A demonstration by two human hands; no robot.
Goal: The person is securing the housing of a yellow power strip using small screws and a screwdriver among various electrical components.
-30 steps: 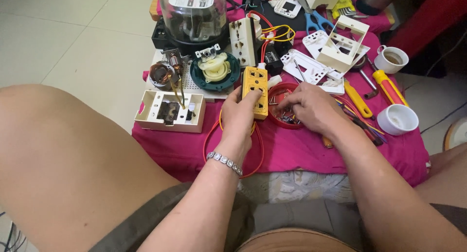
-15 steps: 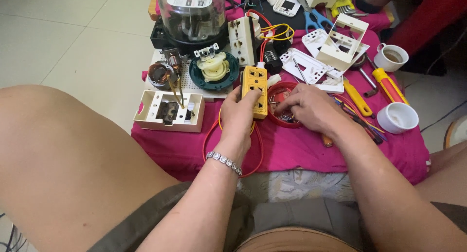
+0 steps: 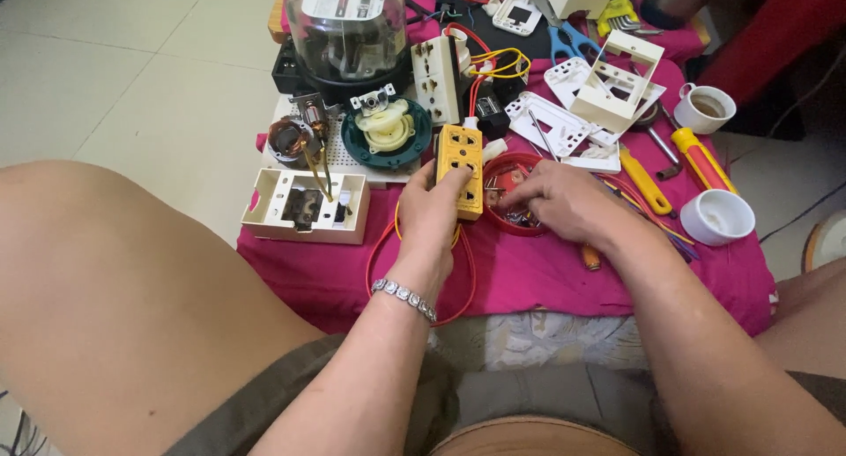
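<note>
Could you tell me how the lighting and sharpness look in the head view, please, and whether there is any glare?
Head view: soft, even light and faint shadows; the left hand on the yellow socket strip and the right hand over the red dish look sharp; glare shows on the clear dome.

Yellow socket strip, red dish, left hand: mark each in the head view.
yellow socket strip (image 3: 459, 156), head view, upper face above the thumb.
red dish (image 3: 504, 167), head view, bare upper rim.
left hand (image 3: 432, 211), head view, back of the hand.
</note>
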